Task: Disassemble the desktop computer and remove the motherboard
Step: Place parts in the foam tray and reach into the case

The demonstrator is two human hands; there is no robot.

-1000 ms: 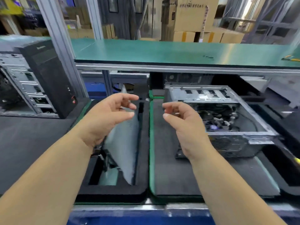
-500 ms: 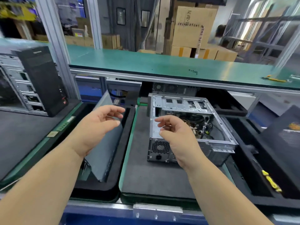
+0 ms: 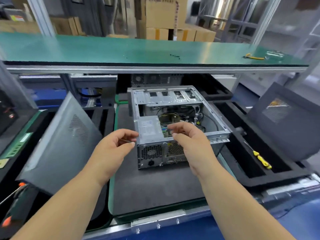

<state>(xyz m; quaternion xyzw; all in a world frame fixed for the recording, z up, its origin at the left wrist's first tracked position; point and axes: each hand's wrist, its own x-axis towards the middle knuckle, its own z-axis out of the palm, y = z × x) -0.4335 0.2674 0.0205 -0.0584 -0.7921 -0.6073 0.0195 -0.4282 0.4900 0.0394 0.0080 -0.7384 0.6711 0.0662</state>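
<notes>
Both hands — left (image 3: 112, 149), right (image 3: 190, 144) — hover by the open case (image 3: 173, 129). Fingers loosely curled, holding nothing.

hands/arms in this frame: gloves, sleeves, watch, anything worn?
Nothing worn that shows. The left hand and right hand are bare, with no gloves, rings or tape visible. Both forearms are bare down to the bottom edge of the picture, with no sleeve cuff, watch or wrist strap in view. Nails look short and plain.

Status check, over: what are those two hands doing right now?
Left hand and right hand empty, loosely curled, near open grey metal computer case. Side cover off. Cables lie over motherboard.
</notes>
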